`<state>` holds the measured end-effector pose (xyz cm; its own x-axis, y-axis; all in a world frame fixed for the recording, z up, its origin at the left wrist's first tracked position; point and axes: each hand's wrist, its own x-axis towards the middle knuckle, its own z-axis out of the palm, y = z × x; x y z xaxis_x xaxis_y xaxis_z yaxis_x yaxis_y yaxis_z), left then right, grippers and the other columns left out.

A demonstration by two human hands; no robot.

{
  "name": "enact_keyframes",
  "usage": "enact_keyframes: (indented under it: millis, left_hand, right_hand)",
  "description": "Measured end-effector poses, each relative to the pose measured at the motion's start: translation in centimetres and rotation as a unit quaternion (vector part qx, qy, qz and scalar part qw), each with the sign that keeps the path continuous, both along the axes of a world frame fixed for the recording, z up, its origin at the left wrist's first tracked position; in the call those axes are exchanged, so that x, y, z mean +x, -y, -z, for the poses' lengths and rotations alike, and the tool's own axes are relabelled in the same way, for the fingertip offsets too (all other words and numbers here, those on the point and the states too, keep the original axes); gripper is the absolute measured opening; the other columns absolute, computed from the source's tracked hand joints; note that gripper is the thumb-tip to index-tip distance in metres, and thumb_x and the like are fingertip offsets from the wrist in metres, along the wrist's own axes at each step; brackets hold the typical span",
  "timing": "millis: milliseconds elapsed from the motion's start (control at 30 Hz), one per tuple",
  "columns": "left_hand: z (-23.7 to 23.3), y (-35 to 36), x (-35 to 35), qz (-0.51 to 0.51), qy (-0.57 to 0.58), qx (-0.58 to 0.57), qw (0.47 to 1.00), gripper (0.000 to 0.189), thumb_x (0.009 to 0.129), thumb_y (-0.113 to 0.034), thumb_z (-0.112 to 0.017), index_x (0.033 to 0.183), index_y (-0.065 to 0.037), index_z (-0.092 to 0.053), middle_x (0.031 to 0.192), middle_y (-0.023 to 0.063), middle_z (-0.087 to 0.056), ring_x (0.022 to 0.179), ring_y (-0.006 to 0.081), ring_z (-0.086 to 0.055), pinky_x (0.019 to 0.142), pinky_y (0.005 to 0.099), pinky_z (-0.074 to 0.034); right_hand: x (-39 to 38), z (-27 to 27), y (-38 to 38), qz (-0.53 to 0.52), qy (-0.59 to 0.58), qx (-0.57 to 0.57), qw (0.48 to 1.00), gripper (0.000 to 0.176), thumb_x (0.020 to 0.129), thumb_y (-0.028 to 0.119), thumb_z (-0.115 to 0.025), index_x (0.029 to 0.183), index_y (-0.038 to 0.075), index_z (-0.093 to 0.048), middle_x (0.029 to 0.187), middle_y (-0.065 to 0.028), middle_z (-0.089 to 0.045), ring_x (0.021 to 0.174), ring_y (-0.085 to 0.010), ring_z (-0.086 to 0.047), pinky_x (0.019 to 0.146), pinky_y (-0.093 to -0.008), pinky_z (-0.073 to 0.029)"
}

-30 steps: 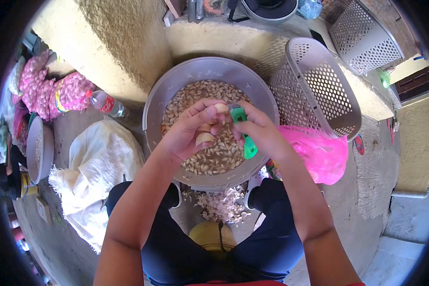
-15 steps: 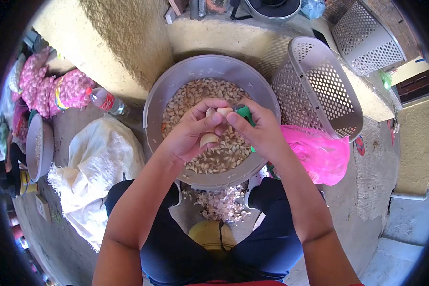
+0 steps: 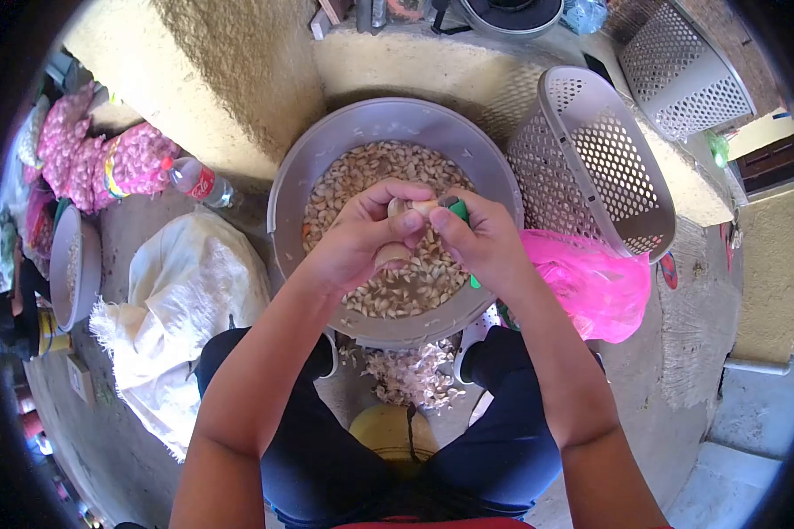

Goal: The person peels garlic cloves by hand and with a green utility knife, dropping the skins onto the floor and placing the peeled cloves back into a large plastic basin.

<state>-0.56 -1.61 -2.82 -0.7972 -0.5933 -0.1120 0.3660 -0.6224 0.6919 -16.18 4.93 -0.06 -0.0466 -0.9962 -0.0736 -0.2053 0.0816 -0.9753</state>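
Note:
My left hand [image 3: 366, 231] is closed around garlic cloves. One garlic clove [image 3: 425, 208] sits at its fingertips, and another pale clove [image 3: 392, 257] rests lower against the curled fingers. My right hand [image 3: 485, 236] grips a small knife with a green handle [image 3: 458, 210], its thumb close to the clove at the left fingertips; the blade is mostly hidden. Both hands are together above a large grey basin [image 3: 284, 181]. Inside it, many loose garlic cloves [image 3: 406, 286] lie in cloudy water.
Garlic skins [image 3: 410, 375] litter the floor between my feet, near a yellowish round container [image 3: 388, 430]. At right stand a perforated basket [image 3: 551, 159] and a pink plastic bag [image 3: 591, 291]. Leftward are a white sack [image 3: 185, 282], a Coca-Cola bottle [image 3: 200, 183] and pink net bags of garlic [image 3: 137, 159].
Both hands stay together over the basin, with small finger shifts. The right thumb and the green handle have turned slightly against the clove. The whole view has shifted a little.

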Motion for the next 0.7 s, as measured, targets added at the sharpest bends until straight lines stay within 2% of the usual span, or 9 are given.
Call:
enact_keyframes:
  millis: [167, 267, 333, 467, 567, 700]
  left_hand:
    - [0.5, 0.0, -0.3, -0.037, 0.0, -0.007, 0.999, 0.021, 0.081, -0.01, -0.058, 0.102, -0.01, -0.056, 0.076, 0.0012, -0.053, 0.058, 0.005, -0.046, 0.042, 0.0181, -0.034]
    - [0.6, -0.5, -0.6, -0.077, 0.011, -0.004, 0.997, 0.022, 0.08, -0.01, -0.059, 0.102, -0.009, -0.056, 0.081, 0.0024, -0.056, 0.058, 0.0048, -0.047, 0.042, 0.0179, -0.035]
    - [1.1, -0.4, -0.8, -0.09, 0.004, 0.002, 0.996, 0.022, 0.08, -0.011, -0.059, 0.102, -0.009, -0.056, 0.085, 0.0033, -0.057, 0.059, 0.0048, -0.047, 0.042, 0.0178, -0.035]
    - [0.6, -0.7, -0.9, -0.096, 0.017, 0.039, 0.994, 0.021, 0.082, -0.014, -0.056, 0.102, -0.011, -0.053, 0.083, 0.0025, -0.057, 0.059, 0.0067, -0.053, 0.04, 0.017, -0.04]
    - [0.1, -0.9, -0.9, -0.089, 0.032, 0.066, 0.993, 0.022, 0.082, -0.015, -0.056, 0.102, -0.011, -0.051, 0.081, 0.0021, -0.056, 0.058, 0.0071, -0.053, 0.039, 0.017, -0.039]
    - [-0.8, -0.4, -0.3, -0.059, 0.036, 0.087, 0.994, 0.023, 0.08, -0.018, -0.057, 0.101, -0.011, -0.049, 0.077, 0.0015, -0.053, 0.057, 0.0083, -0.051, 0.038, 0.0167, -0.037]
  right_hand:
    - [-0.2, 0.4, 0.3, 0.021, -0.062, -0.02, 0.998, 0.028, 0.08, 0.029, -0.057, 0.081, 0.001, -0.058, 0.061, -0.0076, -0.055, 0.057, -0.0109, -0.051, 0.053, -0.0261, -0.04]
    - [0.1, 0.3, 0.4, 0.029, -0.101, -0.056, 0.993, 0.028, 0.08, 0.028, -0.057, 0.081, 0.001, -0.058, 0.059, -0.0099, -0.055, 0.054, -0.0134, -0.053, 0.051, -0.0282, -0.041]
    - [0.4, 0.8, 0.4, 0.033, -0.111, -0.07, 0.991, 0.029, 0.079, 0.03, -0.058, 0.08, 0.001, -0.057, 0.061, -0.0122, -0.056, 0.055, -0.0186, -0.055, 0.052, -0.0308, -0.042]
    - [0.7, 0.6, 0.3, 0.005, -0.193, -0.041, 0.98, 0.032, 0.077, 0.033, -0.058, 0.078, 0.001, -0.056, 0.063, -0.0163, -0.057, 0.058, -0.0292, -0.058, 0.054, -0.0349, -0.044]
    - [0.8, 0.6, 0.2, 0.011, -0.176, -0.061, 0.982, 0.034, 0.076, 0.035, -0.058, 0.076, 0.001, -0.054, 0.063, -0.0168, -0.056, 0.06, -0.0326, -0.057, 0.054, -0.0359, -0.044]
    - [0.2, 0.4, 0.3, 0.01, -0.204, -0.064, 0.977, 0.033, 0.076, 0.034, -0.058, 0.075, 0.001, -0.053, 0.061, -0.016, -0.055, 0.058, -0.0314, -0.056, 0.053, -0.0361, -0.043]
